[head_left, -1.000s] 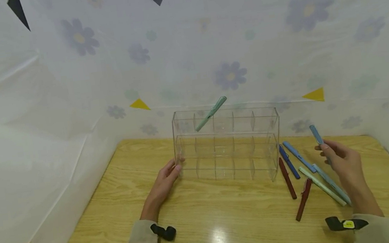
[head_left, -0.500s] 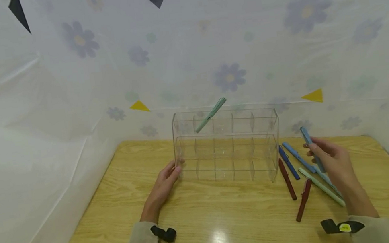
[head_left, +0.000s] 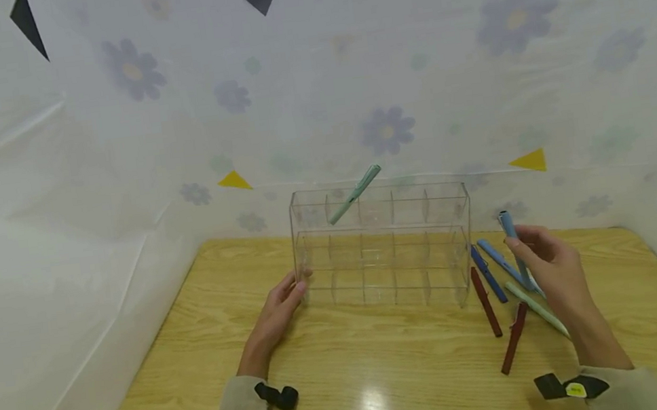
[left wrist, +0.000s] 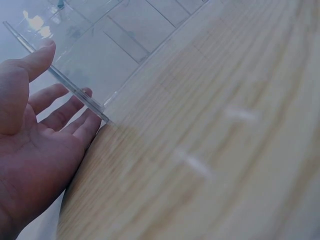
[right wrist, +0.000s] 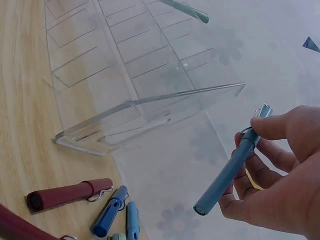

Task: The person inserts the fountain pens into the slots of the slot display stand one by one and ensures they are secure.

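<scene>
A clear plastic organizer (head_left: 382, 228) with several compartments stands on the table. My left hand (head_left: 273, 316) grips its left side panel near the bottom, thumb at the front edge and fingers on the outer face, as the left wrist view shows. To the right of the organizer my right hand (head_left: 558, 272) holds a capped light blue pen (right wrist: 227, 172) in the air, between thumb and fingers. The pen's clip end tips upward, apart from the organizer. A mint green pen (head_left: 355, 195) leans slantwise in the organizer's back row.
Right of the organizer lie a dark blue pen (head_left: 488, 274), a blue pen (head_left: 500, 259), a pale green pen (head_left: 538, 309) and two dark red pens, one nearer the organizer (head_left: 486, 302) and one nearer the front (head_left: 514, 338). A flowered white curtain (head_left: 315, 97) hangs behind the wooden table (head_left: 326, 383).
My right hand has moved left toward the organizer with the light blue pen, which now stands more upright. The left hand and organizer have stayed in place.
</scene>
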The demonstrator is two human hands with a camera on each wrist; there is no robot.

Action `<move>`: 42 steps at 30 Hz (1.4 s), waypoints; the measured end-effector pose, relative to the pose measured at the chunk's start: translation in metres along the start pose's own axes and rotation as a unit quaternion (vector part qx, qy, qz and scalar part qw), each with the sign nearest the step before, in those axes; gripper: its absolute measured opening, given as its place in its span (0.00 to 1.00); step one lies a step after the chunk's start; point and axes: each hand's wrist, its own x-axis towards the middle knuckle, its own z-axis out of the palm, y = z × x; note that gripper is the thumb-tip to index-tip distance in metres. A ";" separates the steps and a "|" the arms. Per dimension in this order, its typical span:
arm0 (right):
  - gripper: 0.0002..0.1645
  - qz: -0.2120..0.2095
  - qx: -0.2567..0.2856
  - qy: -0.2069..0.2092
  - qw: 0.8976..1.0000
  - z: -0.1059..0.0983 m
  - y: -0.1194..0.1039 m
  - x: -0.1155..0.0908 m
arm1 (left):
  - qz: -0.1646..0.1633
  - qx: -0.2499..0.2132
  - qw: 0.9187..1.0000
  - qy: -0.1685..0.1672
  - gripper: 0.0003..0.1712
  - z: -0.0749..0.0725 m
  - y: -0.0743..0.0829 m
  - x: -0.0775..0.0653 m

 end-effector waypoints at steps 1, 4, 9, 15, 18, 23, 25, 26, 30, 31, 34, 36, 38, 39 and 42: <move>0.23 -0.006 -0.011 0.006 1.000 0.002 -0.003 0.000 | 0.000 0.001 1.000 0.000 0.31 0.000 0.000 0.000; 0.23 -0.022 -0.033 0.020 0.999 0.007 -0.014 0.001 | 0.002 -0.003 1.000 -0.002 0.31 -0.002 -0.001 0.000; 0.26 -0.067 0.040 0.003 0.997 0.015 -0.030 0.009 | 0.005 -0.002 1.000 -0.002 0.30 -0.003 -0.002 -0.001; 0.36 -0.104 0.056 -0.060 0.991 0.028 -0.048 0.021 | 0.001 0.001 1.000 0.008 0.25 -0.004 -0.003 -0.002; 0.38 -0.110 0.054 -0.066 0.990 0.035 -0.055 0.026 | 0.001 0.003 1.000 0.007 0.25 -0.005 -0.004 -0.002; 0.36 -0.121 0.080 -0.063 0.987 0.046 -0.068 0.040 | 0.001 0.002 1.000 0.004 0.27 -0.007 -0.003 -0.002; 0.35 -0.129 0.104 -0.061 0.984 0.051 -0.073 0.047 | 0.001 0.003 1.000 0.003 0.27 -0.007 -0.002 -0.003; 0.34 -0.133 0.115 -0.060 0.983 0.053 -0.076 0.050 | 0.000 0.003 1.000 0.002 0.27 -0.007 -0.002 -0.003; 0.31 -0.145 0.150 -0.053 0.977 0.061 -0.086 0.060 | 0.001 0.001 1.000 0.003 0.26 -0.007 0.000 -0.004; 0.30 -0.148 0.153 -0.049 0.976 0.062 -0.089 0.062 | 0.002 0.001 1.000 0.003 0.26 -0.006 0.000 -0.005; 0.28 -0.156 0.160 -0.038 0.974 0.067 -0.097 0.069 | 0.005 0.003 1.000 0.003 0.27 -0.006 -0.002 -0.004; 0.27 -0.162 0.164 -0.031 0.973 0.069 -0.101 0.073 | 0.008 0.007 1.000 0.002 0.28 -0.006 -0.002 -0.004; 0.26 -0.166 0.178 -0.027 0.970 0.071 -0.106 0.077 | 0.012 0.011 1.000 0.000 0.28 -0.006 -0.003 -0.004; 0.26 -0.167 0.186 -0.027 0.968 0.072 -0.109 0.079 | 0.014 0.012 1.000 -0.001 0.28 -0.007 -0.002 -0.005; 0.26 -0.175 0.206 -0.022 0.962 0.077 -0.115 0.085 | 0.015 0.010 1.000 -0.002 0.27 -0.007 -0.001 -0.004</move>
